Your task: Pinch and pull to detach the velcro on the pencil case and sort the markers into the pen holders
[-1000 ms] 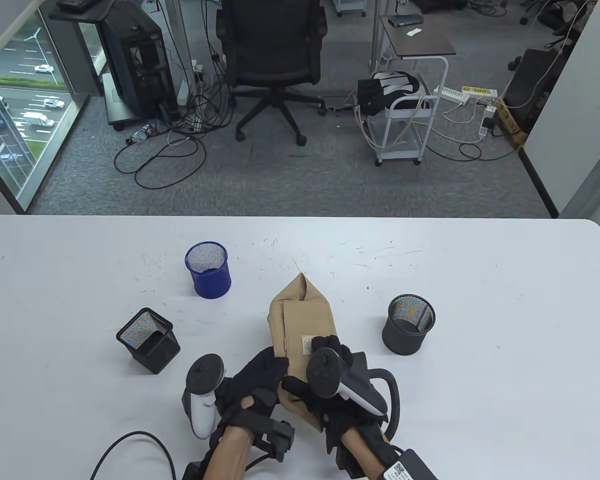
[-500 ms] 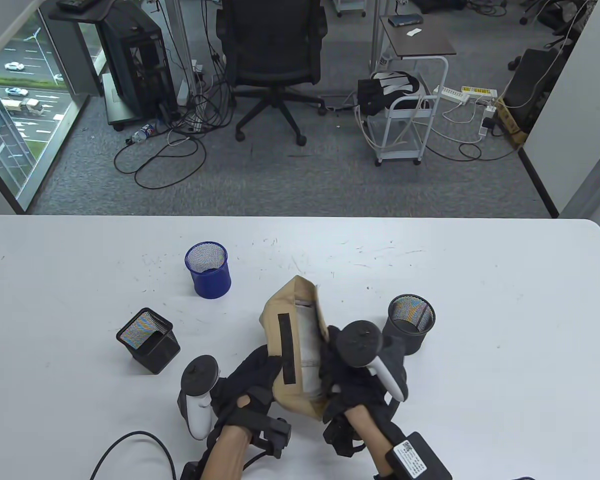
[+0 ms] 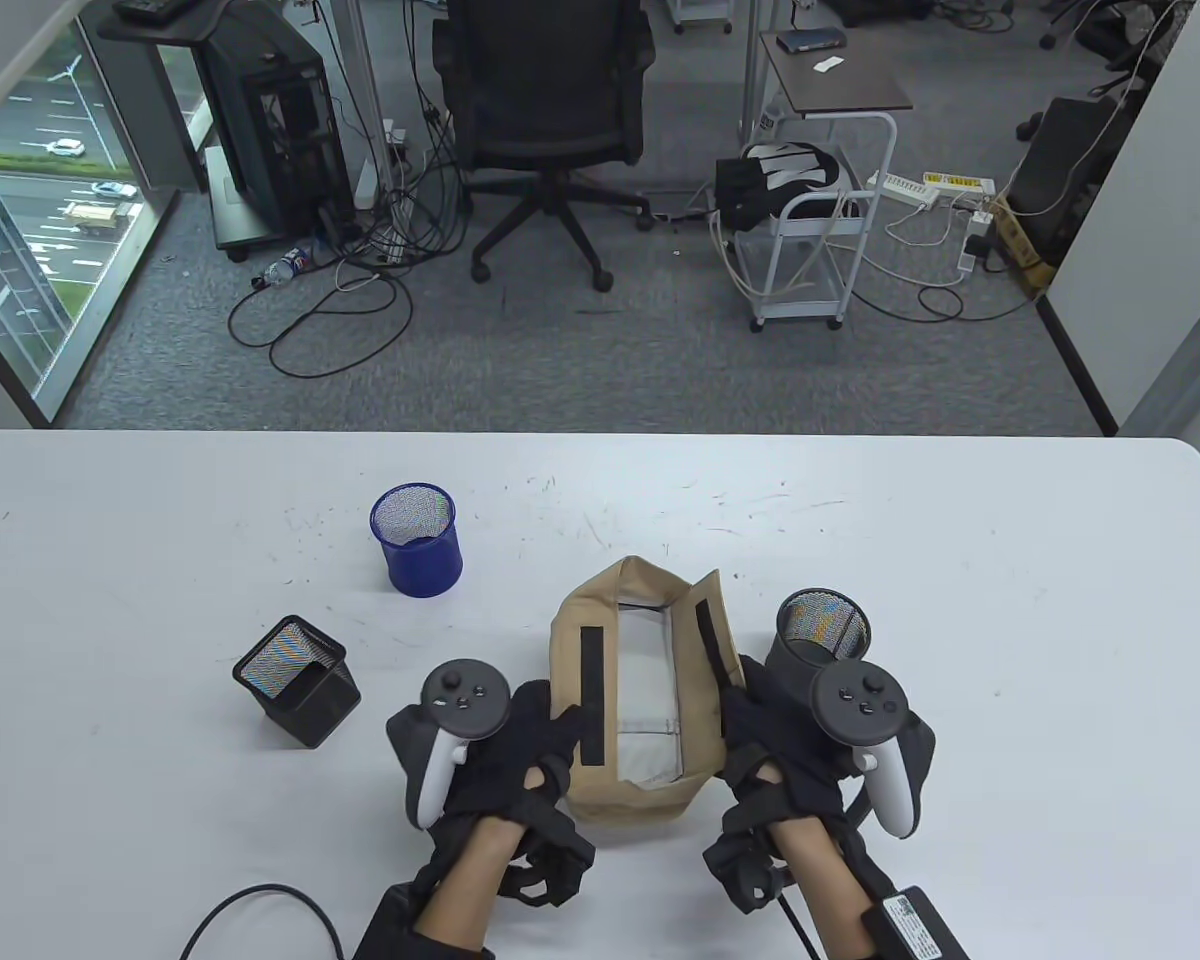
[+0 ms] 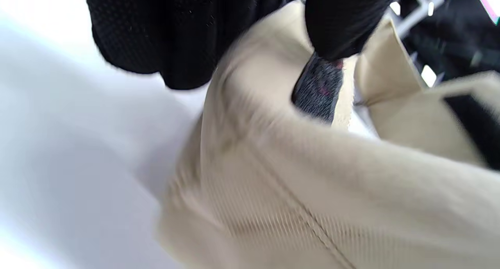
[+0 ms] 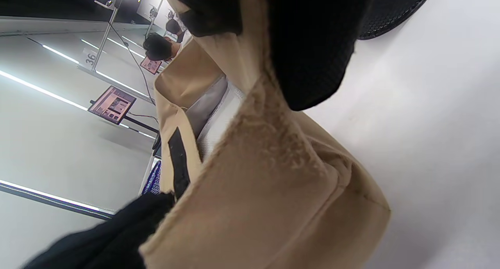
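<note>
The tan pencil case [image 3: 640, 790] lies open at the near middle of the table, its mouth facing up. A black velcro strip [image 3: 592, 690] runs along its left flap, and another runs along the right flap. Only grey lining shows inside; I see no markers. My left hand [image 3: 560, 725] pinches the left flap, and in the left wrist view a fingertip [image 4: 340, 23] presses on the velcro of the pencil case [image 4: 312, 206]. My right hand [image 3: 735, 715] pinches the right flap, with the fingers [image 5: 308, 46] wrapped over the edge of the pencil case [image 5: 265, 191].
Three mesh pen holders stand around the case: a blue round holder [image 3: 415, 540] at the far left, a black square holder [image 3: 295, 680] to the left, and a black round holder [image 3: 820, 630] just beyond my right hand. A black cable [image 3: 260, 890] lies at the near edge.
The case was closed a second ago. My right hand peeled the flap off the velcro and drew it right, my left hand took the left flap, and the mouth now gapes wide.
</note>
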A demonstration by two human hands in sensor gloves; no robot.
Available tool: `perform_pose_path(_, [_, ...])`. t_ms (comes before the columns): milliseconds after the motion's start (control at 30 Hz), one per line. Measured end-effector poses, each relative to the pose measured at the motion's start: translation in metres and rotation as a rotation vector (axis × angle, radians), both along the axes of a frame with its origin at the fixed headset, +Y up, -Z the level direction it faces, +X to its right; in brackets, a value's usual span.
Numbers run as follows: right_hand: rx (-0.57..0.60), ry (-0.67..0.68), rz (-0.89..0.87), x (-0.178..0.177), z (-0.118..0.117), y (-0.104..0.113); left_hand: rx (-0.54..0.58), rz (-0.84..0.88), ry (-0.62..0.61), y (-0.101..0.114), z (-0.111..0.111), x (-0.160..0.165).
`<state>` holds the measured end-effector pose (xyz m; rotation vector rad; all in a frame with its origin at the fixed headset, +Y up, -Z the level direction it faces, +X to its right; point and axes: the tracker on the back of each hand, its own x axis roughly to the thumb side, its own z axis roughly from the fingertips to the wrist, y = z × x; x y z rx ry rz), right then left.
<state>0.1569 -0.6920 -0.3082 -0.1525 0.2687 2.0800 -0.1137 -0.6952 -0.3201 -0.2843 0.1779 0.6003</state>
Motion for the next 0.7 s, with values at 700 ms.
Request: perform_pose_path(700, [-0.008,0.028,-0.051,0.007,-0.004,0.000,-0.233,0.144,0.030,0.004,-0.018,-0.015])
